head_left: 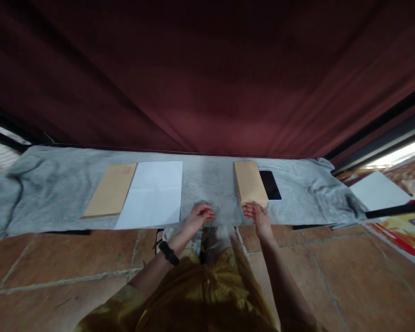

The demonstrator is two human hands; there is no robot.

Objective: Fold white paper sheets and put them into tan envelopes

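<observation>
My left hand hovers over the near part of the grey cloth, fingers loosely bent and holding nothing that I can see. To its left lies a sheet of white paper, partly beside a brown envelope. My right hand is at the near end of a stack of brown envelopes, its fingers closed on that edge. How many envelopes it grips is hidden. Just right of the stack, a dark-screened phone lies flat, close against it.
The grey cloth covers a long narrow table against a dark red fabric wall. Black metal bars run along the right side. A white sheet and a colourful printed package lie at the far right.
</observation>
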